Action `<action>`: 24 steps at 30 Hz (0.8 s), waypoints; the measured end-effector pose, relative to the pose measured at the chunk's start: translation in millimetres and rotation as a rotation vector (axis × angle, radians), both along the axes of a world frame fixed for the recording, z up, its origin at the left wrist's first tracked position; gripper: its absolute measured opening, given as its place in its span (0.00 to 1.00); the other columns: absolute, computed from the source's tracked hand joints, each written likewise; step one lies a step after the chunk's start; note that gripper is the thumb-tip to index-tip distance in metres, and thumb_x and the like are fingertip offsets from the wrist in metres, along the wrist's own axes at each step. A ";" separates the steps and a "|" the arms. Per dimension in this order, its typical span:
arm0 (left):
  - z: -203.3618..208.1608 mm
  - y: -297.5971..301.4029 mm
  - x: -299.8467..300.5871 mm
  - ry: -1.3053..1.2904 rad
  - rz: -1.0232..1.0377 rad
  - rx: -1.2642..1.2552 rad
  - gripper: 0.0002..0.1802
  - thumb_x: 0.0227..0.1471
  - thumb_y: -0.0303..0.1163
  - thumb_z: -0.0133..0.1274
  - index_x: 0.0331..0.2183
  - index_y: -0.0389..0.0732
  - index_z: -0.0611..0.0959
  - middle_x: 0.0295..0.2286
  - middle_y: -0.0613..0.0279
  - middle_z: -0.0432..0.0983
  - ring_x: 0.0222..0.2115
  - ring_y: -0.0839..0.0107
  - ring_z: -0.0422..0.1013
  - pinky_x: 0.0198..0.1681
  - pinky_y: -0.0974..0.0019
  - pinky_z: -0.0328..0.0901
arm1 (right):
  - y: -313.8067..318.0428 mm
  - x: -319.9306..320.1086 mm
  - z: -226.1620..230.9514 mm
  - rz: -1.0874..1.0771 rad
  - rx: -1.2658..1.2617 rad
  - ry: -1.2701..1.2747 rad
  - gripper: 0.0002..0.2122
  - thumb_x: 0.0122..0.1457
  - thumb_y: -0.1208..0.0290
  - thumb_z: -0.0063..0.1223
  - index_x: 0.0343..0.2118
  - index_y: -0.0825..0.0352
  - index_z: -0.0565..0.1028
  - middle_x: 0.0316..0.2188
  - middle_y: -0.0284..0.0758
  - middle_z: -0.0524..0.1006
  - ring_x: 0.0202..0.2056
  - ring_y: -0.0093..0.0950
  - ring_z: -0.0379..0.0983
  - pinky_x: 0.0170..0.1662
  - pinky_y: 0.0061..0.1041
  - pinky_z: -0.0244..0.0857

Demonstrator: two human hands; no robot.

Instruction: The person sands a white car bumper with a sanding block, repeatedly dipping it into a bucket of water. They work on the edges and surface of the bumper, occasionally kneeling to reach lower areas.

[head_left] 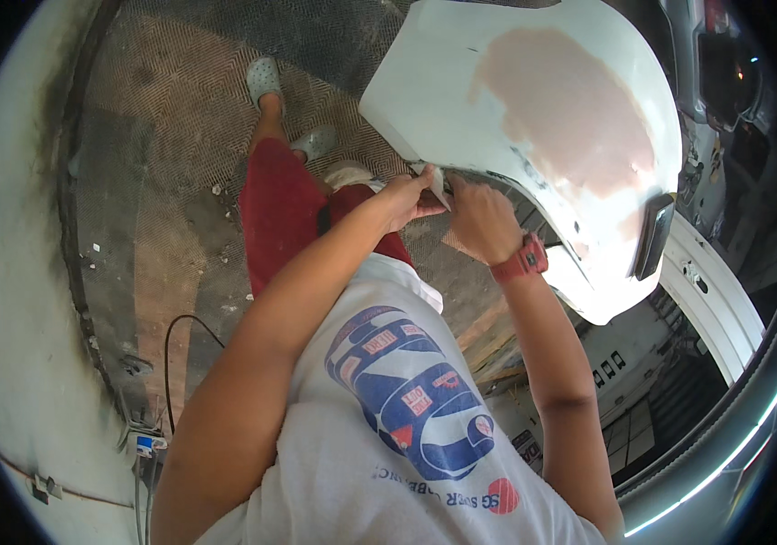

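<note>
1. Head view: so the left hand [404, 202] has a small pale sheet [440, 189] pinched between thumb and fingers. Right hand [486, 222] is curled right beside it; can't tell what its fingertips grip.
2. Same view: sheet's between both hands, long axis pointing roughly away from the chest. White car body panel [498, 136] lies just past the fingers, slanting off rightward, right hand nearer its bulk.

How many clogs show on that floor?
2. One pale clog is at upper left; the other pale clog is lower and to its right, beside the red shorts, nearer the white panel.
</note>
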State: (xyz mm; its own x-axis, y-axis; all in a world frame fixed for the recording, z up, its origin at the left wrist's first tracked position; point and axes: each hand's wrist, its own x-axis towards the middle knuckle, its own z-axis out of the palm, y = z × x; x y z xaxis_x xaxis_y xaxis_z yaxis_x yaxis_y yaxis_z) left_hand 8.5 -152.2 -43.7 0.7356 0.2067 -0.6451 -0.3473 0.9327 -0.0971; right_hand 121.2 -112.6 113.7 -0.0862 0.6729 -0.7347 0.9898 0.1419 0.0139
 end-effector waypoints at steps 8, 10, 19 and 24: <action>-5.5 3.2 3.1 0.025 0.019 0.025 0.28 0.74 0.55 0.48 0.51 0.36 0.78 0.42 0.57 0.79 0.41 0.63 0.79 0.55 0.54 0.79 | 12.6 2.3 7.6 0.028 -0.004 0.042 0.09 0.61 0.73 0.55 0.43 0.67 0.78 0.29 0.45 0.84 0.34 0.46 0.85 0.36 0.44 0.79; -3.7 -2.2 3.2 0.033 0.009 0.012 0.28 0.74 0.54 0.48 0.51 0.36 0.78 0.43 0.56 0.79 0.42 0.63 0.79 0.55 0.54 0.79 | 12.6 3.9 6.7 0.000 -0.053 0.021 0.13 0.64 0.71 0.54 0.51 0.65 0.78 0.31 0.47 0.85 0.36 0.49 0.84 0.39 0.47 0.78; -1.2 1.3 3.0 0.030 0.039 0.078 0.31 0.76 0.53 0.43 0.50 0.29 0.78 0.46 0.50 0.81 0.49 0.58 0.82 0.57 0.55 0.80 | 23.2 2.8 15.3 -0.038 -0.156 0.001 0.18 0.65 0.71 0.53 0.58 0.62 0.77 0.34 0.49 0.85 0.40 0.51 0.84 0.42 0.49 0.77; 2.5 6.2 -0.3 0.058 -0.012 0.056 0.30 0.76 0.52 0.44 0.51 0.30 0.78 0.45 0.51 0.81 0.47 0.59 0.82 0.58 0.55 0.80 | 18.8 -1.9 6.6 -0.014 -0.098 0.007 0.20 0.63 0.74 0.51 0.59 0.64 0.76 0.34 0.49 0.85 0.39 0.51 0.84 0.41 0.50 0.77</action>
State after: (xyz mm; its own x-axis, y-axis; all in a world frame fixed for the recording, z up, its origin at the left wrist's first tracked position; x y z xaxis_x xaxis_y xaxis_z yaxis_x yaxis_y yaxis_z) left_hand 8.2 -146.0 -41.2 0.6998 0.2350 -0.6746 -0.3400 0.9401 -0.0251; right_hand 119.3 -93.8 120.3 -0.0828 0.5989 -0.7966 0.9917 0.1286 -0.0064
